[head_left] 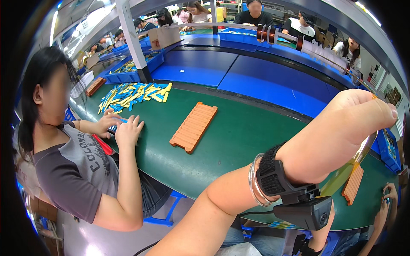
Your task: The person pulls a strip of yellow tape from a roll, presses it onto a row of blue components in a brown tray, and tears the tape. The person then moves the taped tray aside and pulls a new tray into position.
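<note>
My left arm reaches up across the view to the right, a black strap with a small camera and silver bangles at its wrist. My left hand (pixel 341 128) is closed, its fingers pinched near a translucent yellowish strip (pixel 364 149), which looks like adhesive tape and hangs down beside the hand. Only a part of my right hand (pixel 323 226) shows, low at the table's near edge; its fingers are hidden behind the wrist camera. Several blue and yellow pieces (pixel 282 225) lie by that edge. Beyond my left hand, tape rolls (pixel 324 57) sit on a horizontal rod.
On the green table (pixel 230 141) lie an orange ridged tray (pixel 194 127), another orange tray (pixel 353 185) at right and a pile of yellow and blue pieces (pixel 134 96). A co-worker at left handles pieces; another person's hands (pixel 386 200) show at far right. A blue bin (pixel 388 149) stands there.
</note>
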Motion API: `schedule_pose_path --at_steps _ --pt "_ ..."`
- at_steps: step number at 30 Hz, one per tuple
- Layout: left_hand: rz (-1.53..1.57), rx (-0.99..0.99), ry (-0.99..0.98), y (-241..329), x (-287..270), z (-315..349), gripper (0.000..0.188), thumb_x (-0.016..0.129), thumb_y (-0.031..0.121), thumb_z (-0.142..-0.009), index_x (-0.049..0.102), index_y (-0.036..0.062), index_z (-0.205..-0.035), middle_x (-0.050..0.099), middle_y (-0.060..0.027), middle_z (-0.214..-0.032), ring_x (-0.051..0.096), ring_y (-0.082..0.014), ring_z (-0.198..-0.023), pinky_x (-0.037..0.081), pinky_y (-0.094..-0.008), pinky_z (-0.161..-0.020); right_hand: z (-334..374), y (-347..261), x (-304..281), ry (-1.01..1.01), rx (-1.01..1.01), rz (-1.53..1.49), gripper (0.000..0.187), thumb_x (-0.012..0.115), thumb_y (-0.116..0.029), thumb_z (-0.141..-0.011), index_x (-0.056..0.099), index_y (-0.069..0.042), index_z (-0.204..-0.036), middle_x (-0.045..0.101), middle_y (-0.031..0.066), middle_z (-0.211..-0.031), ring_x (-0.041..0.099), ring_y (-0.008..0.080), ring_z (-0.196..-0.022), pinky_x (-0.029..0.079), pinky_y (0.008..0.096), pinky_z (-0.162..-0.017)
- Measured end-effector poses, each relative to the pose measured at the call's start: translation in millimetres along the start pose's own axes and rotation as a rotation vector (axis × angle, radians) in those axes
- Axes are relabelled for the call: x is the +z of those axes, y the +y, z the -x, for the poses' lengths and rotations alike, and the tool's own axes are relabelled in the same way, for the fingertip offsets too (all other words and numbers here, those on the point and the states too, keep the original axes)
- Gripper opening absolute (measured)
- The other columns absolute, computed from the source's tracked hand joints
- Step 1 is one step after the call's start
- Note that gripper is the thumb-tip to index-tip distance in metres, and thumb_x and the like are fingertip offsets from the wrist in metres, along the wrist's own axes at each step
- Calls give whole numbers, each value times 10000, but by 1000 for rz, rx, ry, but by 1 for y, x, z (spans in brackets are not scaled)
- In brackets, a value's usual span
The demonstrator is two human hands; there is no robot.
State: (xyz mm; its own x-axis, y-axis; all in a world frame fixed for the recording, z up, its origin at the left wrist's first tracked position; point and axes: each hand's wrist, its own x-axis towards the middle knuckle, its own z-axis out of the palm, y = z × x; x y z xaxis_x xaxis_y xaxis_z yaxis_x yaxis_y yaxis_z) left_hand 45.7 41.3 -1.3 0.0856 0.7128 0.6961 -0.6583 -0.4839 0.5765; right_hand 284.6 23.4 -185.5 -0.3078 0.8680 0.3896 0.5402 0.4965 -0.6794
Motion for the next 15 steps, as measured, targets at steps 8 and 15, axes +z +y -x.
schedule_pose_path --at_steps 8,15 --pt "-27 29 -17 -2 -3 -1 168 572 180 -790 563 17 -751 487 18 -690 424 -84 -644 355 -258 -573 1 2 0 -2 -11 -12 347 722 -326 -844 653 13 -874 632 109 -907 554 312 -925 439 386 -843" --pt "-24 66 -53 -4 -5 -5 151 564 162 -775 558 13 -748 484 12 -691 424 -90 -647 358 -260 -576 5 7 -5 43 -59 89 131 645 45 -769 654 14 -896 645 116 -927 573 305 -927 448 359 -845"
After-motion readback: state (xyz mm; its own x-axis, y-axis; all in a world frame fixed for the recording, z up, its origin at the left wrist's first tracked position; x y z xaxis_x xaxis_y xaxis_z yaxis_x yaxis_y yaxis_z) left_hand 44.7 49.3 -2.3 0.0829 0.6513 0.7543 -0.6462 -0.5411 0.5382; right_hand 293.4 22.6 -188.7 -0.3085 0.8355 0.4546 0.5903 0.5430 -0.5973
